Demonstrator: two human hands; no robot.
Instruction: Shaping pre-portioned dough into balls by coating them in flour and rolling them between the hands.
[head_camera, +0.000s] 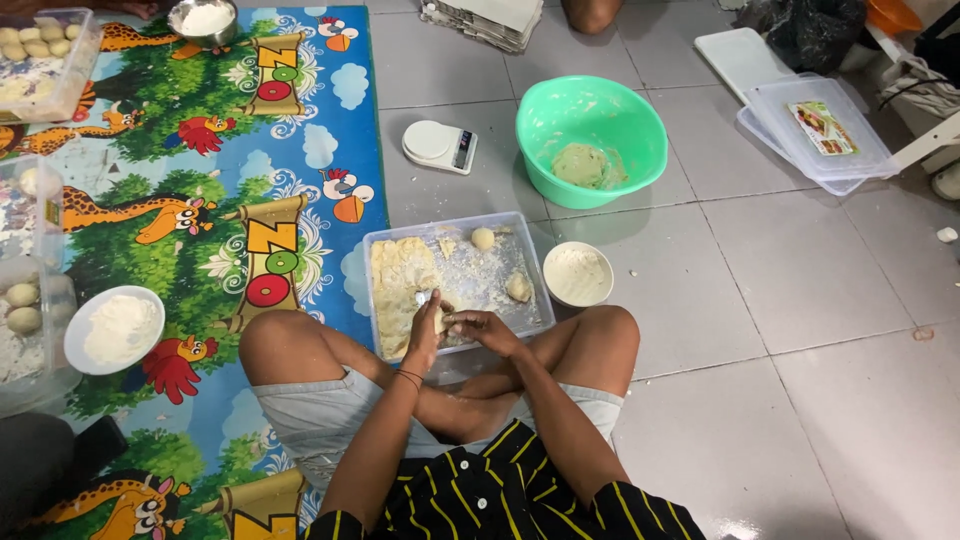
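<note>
Shaping a small piece of dough (441, 321) between my two hands is the work I see from the head camera. My left hand (425, 335) cups the piece from the left side, fingers curled around it, so this grip is closed on the dough. My right hand (483, 328) presses on it from the right with the fingertips, also closed on the same piece. The piece sits low over the near edge of the clear plastic tray (530, 300), which stands on the tiled floor (800, 300) just in front of my crossed legs.

Inside the tray, a large flat sheet of dough (400, 280) lies on the left side, a finished round ball (483, 238) rests at the far end, and another small lump (518, 288) lies near the right wall. The tray bottom is dusted with flour.

To do this step well, I judge that both palms should turn the piece evenly, with light pressure, so the surface becomes smooth and without cracks. The small white bowl of flour (578, 273) stands just beside the tray on the right, handy if the dough sticks to the fingers. I would keep the piece over the tray, so that crumbs fall inside and not on the floor. The green bowl (630, 120) with more dough and the white kitchen scale (438, 146) stand farther away.
</note>
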